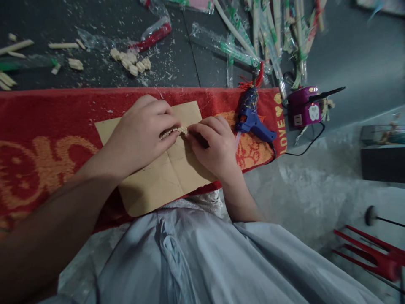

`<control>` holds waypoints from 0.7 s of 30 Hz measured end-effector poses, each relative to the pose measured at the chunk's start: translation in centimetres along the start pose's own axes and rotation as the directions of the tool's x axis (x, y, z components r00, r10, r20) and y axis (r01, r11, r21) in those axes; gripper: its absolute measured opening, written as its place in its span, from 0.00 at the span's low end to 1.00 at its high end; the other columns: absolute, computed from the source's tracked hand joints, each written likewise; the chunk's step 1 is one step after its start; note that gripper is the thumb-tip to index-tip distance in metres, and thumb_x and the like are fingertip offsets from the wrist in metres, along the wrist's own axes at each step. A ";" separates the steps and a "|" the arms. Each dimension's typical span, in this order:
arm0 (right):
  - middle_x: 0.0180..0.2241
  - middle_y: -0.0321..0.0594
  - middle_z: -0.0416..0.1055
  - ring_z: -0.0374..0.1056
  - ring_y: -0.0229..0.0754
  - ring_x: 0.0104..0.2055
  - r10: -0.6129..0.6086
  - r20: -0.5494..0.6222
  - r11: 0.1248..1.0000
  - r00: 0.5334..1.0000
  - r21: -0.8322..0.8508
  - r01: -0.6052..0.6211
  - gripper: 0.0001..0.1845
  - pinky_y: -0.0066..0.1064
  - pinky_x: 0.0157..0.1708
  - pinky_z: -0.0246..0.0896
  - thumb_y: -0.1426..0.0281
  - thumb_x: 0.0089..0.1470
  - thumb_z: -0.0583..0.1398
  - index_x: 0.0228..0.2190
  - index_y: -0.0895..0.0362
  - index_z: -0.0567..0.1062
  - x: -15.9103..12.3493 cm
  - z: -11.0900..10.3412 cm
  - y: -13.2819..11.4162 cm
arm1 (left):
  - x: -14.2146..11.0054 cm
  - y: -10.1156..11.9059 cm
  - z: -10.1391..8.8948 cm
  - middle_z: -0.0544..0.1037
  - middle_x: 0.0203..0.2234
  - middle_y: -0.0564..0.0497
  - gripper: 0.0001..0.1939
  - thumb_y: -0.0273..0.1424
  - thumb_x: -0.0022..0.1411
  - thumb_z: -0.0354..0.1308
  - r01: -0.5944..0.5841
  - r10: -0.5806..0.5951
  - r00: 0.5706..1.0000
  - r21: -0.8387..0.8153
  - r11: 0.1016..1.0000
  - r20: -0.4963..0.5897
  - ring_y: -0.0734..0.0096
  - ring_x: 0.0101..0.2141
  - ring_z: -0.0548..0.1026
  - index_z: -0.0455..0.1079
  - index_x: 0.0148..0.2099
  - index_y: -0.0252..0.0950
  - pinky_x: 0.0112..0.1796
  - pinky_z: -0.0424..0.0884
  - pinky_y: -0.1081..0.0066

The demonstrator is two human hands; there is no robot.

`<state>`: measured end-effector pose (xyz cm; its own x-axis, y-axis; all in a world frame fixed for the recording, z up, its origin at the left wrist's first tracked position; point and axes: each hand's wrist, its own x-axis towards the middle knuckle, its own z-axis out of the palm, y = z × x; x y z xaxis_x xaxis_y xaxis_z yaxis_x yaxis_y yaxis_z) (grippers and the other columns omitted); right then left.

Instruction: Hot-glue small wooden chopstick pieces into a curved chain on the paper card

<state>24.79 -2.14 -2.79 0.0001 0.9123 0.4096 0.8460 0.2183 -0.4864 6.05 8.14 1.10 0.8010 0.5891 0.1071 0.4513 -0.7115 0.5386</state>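
Observation:
My left hand [141, 131] and my right hand [213, 143] meet over a brown cardboard sheet [164, 177] that lies on a red towel [47, 139]. Both hands are closed in a pinch on a short, pale, bumpy stick piece [173, 131], one hand at each end. The stick piece rests just above the cardboard. A blue glue gun [251, 116] lies on the towel right of my right hand, not touched.
Cut pale stick bits [131, 61] and crumbs lie on the dark floor beyond the towel. Plastic-wrapped sticks [253, 38] are piled at the top. A purple device [305, 107] with a cable sits right. A red rack [373, 253] stands lower right. Grey cloth [190, 261] covers my lap.

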 end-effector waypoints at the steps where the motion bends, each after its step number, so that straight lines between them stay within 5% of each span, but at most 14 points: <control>1: 0.37 0.42 0.76 0.69 0.45 0.41 -0.007 -0.005 1.000 1.000 -0.002 0.007 0.10 0.41 0.44 0.64 0.69 0.70 0.59 0.39 0.53 0.81 0.0 0.0 0.0 | 0.0 0.0 0.0 0.80 0.42 0.46 0.13 0.35 0.74 0.53 -0.004 0.004 1.000 0.002 1.000 -0.002 0.53 0.49 0.74 0.80 0.45 0.43 0.55 0.73 0.51; 8: 0.35 0.40 0.76 0.70 0.43 0.39 -0.071 -0.100 0.997 0.993 -0.002 0.071 0.09 0.38 0.41 0.65 0.69 0.70 0.60 0.38 0.54 0.80 0.0 0.1 -0.1 | -0.1 -0.1 -0.1 0.80 0.43 0.45 0.15 0.35 0.75 0.51 -0.001 -0.001 1.000 0.063 0.998 0.024 0.53 0.50 0.74 0.80 0.45 0.40 0.55 0.73 0.53; 13: 0.35 0.39 0.76 0.70 0.43 0.39 -0.033 -0.071 0.999 0.997 0.033 0.036 0.08 0.38 0.41 0.65 0.64 0.69 0.63 0.39 0.53 0.81 0.0 -0.2 0.0 | 0.0 0.0 -0.2 0.80 0.42 0.46 0.14 0.34 0.75 0.51 -0.016 0.014 1.000 0.080 0.997 0.027 0.55 0.50 0.74 0.79 0.45 0.41 0.54 0.73 0.54; 21: 0.34 0.38 0.77 0.70 0.41 0.38 -0.073 -0.097 0.997 0.993 -0.026 0.071 0.08 0.37 0.39 0.64 0.70 0.69 0.61 0.36 0.54 0.80 0.2 0.1 0.1 | 0.0 -0.1 0.0 0.79 0.41 0.46 0.15 0.34 0.76 0.51 -0.019 0.018 1.000 0.046 0.999 0.025 0.56 0.49 0.74 0.79 0.43 0.38 0.54 0.73 0.54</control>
<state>24.84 -1.92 -2.80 -0.0098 0.8561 0.5167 0.8576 0.2730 -0.4360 6.02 8.22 1.08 0.8187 0.5662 0.0956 0.4532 -0.7395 0.4977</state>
